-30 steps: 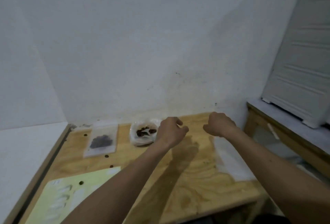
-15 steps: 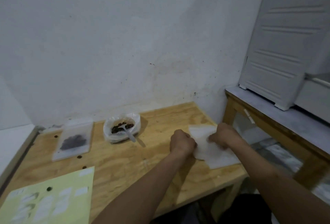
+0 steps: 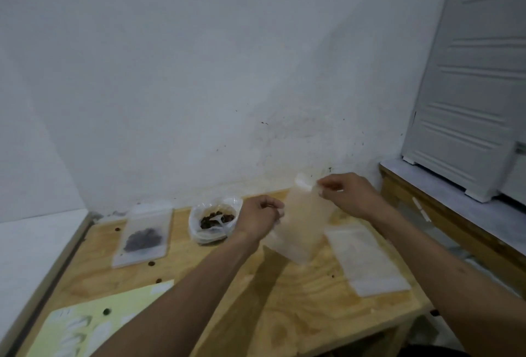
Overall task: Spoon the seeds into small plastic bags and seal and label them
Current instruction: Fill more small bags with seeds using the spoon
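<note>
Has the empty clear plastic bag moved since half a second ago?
Yes. The empty clear plastic bag was lifted off the bag stack, leftward, toward the seed bowl.

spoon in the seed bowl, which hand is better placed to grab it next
Left. The left hand is right beside the bowl where the spoon lies, holding the bag's side edge. The right hand pinches the bag's top, farther away.

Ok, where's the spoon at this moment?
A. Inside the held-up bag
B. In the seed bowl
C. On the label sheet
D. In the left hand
B: the white spoon lies in the bowl among the seeds, while the left hand and right hand both hold an empty bag above the table.
</note>
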`<control>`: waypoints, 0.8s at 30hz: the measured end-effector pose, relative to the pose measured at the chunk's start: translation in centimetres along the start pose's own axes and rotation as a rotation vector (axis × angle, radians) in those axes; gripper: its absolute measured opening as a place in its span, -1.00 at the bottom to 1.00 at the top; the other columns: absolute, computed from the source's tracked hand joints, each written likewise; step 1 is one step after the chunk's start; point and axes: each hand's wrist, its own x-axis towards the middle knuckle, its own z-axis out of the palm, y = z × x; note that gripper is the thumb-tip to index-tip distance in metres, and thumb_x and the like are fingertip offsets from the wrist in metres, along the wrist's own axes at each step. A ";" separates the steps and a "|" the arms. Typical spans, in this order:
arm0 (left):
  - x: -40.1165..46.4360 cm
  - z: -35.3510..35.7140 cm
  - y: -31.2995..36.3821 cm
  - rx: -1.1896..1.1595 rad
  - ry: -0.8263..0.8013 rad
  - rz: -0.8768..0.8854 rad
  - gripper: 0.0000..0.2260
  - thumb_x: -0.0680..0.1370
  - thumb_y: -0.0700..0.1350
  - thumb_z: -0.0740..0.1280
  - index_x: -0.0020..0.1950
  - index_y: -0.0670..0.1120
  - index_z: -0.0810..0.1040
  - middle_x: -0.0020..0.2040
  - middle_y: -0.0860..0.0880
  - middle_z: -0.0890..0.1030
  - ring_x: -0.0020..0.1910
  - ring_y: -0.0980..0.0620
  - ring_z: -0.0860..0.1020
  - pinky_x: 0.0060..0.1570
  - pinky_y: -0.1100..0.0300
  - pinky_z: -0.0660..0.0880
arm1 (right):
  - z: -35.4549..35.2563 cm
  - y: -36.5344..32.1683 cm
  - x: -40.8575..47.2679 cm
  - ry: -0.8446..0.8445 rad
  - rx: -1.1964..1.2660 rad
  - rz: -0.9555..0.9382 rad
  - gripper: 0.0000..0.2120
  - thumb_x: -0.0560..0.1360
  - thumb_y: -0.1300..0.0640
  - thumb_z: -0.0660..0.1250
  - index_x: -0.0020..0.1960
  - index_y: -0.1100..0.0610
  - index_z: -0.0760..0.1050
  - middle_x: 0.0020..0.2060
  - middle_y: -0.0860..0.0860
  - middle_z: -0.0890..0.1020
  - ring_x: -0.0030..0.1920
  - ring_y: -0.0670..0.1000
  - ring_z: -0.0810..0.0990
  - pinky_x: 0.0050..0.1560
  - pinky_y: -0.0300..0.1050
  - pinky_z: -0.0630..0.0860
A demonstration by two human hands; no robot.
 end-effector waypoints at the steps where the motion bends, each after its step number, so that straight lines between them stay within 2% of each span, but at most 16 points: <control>1: 0.2 -1.3 0.5 0.015 0.029 0.031 -0.87 0.57 -0.33 0.38 -0.12 -0.15 0.64 -0.24 -0.04 0.61 -0.31 0.06 0.53 -0.36 0.33 0.47 | 0.1 -1.0 0.3 0.000 0.043 -0.032 -0.78 0.58 0.05 0.39 0.20 0.03 0.68 0.11 -0.06 0.71 0.11 -0.07 0.64 0.10 -0.24 0.46; 4: 0.7 -5.2 1.8 0.032 0.141 0.090 -0.89 0.58 -0.31 0.39 -0.09 -0.14 0.66 -0.20 -0.02 0.62 -0.22 0.05 0.56 -0.26 0.31 0.45 | 1.0 -4.1 1.4 -0.047 0.278 -0.090 -0.92 0.55 0.11 0.45 0.00 0.06 0.72 -0.15 -0.01 0.75 -0.13 -0.05 0.70 -0.07 -0.18 0.57; 6: 1.1 -7.8 2.5 0.053 0.227 0.123 -0.93 0.57 -0.28 0.41 -0.03 -0.15 0.68 -0.12 -0.03 0.66 -0.10 0.02 0.59 -0.18 0.33 0.44 | 1.8 -6.5 1.9 -0.134 0.442 -0.122 -0.92 0.54 0.16 0.46 0.01 0.13 0.71 -0.20 0.05 0.75 -0.19 -0.01 0.69 -0.16 -0.19 0.60; 8: 1.5 -10.4 2.8 0.091 0.304 0.138 -0.92 0.58 -0.23 0.43 0.04 -0.15 0.69 0.00 -0.05 0.68 0.04 0.00 0.61 -0.05 0.27 0.44 | 3.2 -9.1 2.2 -0.226 0.524 -0.151 -0.89 0.56 0.20 0.43 0.06 0.15 0.70 -0.23 0.05 0.73 -0.25 -0.04 0.67 -0.18 -0.17 0.62; 11: 1.6 -13.6 2.6 0.250 0.445 0.156 -0.77 0.57 -0.12 0.45 0.21 -0.11 0.65 0.13 -0.06 0.66 0.12 -0.04 0.60 0.02 0.16 0.50 | 5.7 -12.8 2.9 -0.243 0.542 -0.202 -0.90 0.57 0.22 0.42 0.01 0.14 0.72 -0.32 -0.04 0.72 -0.32 -0.10 0.63 -0.23 -0.21 0.62; 13: 0.9 -15.1 2.2 0.381 0.581 0.199 -0.65 0.55 0.01 0.46 0.30 -0.08 0.59 0.19 -0.07 0.61 0.19 -0.04 0.54 0.14 0.05 0.52 | 7.5 -14.7 3.3 -0.209 0.575 -0.207 -0.92 0.54 0.22 0.45 -0.06 0.11 0.73 -0.30 -0.06 0.74 -0.31 -0.09 0.63 -0.25 -0.22 0.61; 14: 0.3 -15.6 2.0 0.363 0.621 0.227 -0.62 0.55 0.06 0.46 0.31 -0.06 0.58 0.18 -0.05 0.60 0.18 -0.02 0.53 0.14 0.07 0.51 | 8.4 -15.6 3.5 -0.195 0.585 -0.206 -0.94 0.52 0.21 0.48 -0.09 0.10 0.74 -0.28 -0.06 0.75 -0.30 -0.07 0.64 -0.24 -0.21 0.62; 16: -1.0 -16.3 1.7 0.234 0.595 0.269 -0.64 0.55 0.14 0.43 0.24 -0.05 0.62 0.10 0.04 0.64 0.09 0.07 0.59 0.03 0.20 0.51 | 10.1 -16.9 3.9 -0.175 0.552 -0.214 -0.98 0.48 0.16 0.53 -0.11 0.08 0.75 -0.26 -0.04 0.76 -0.28 -0.06 0.67 -0.19 -0.17 0.65; 19: -2.1 -16.8 1.5 0.025 0.460 0.268 -0.67 0.55 0.17 0.43 0.09 -0.07 0.70 -0.08 0.05 0.73 -0.07 0.10 0.69 -0.03 0.22 0.61 | 12.5 -18.4 4.0 -0.179 0.469 -0.247 -0.98 0.44 0.10 0.55 -0.15 0.04 0.76 -0.29 -0.05 0.75 -0.25 -0.03 0.70 -0.11 -0.09 0.67; 22: -1.8 -17.8 0.9 -0.141 0.438 0.249 -0.77 0.54 0.00 0.49 0.05 -0.14 0.72 -0.12 -0.05 0.75 -0.11 0.02 0.73 -0.07 0.23 0.64 | 14.2 -19.6 4.0 -0.191 0.432 -0.266 -0.96 0.42 0.07 0.56 -0.19 0.03 0.75 -0.33 -0.03 0.73 -0.28 -0.04 0.67 -0.12 -0.04 0.64; 24: -1.5 -18.7 0.4 -0.197 0.431 0.246 -0.81 0.55 -0.08 0.48 0.03 -0.21 0.72 -0.13 -0.14 0.75 -0.08 -0.08 0.73 -0.03 0.15 0.66 | 15.0 -20.0 4.1 -0.193 0.423 -0.258 -0.92 0.40 0.06 0.58 -0.24 0.03 0.73 -0.35 -0.02 0.72 -0.31 -0.05 0.65 -0.14 -0.05 0.64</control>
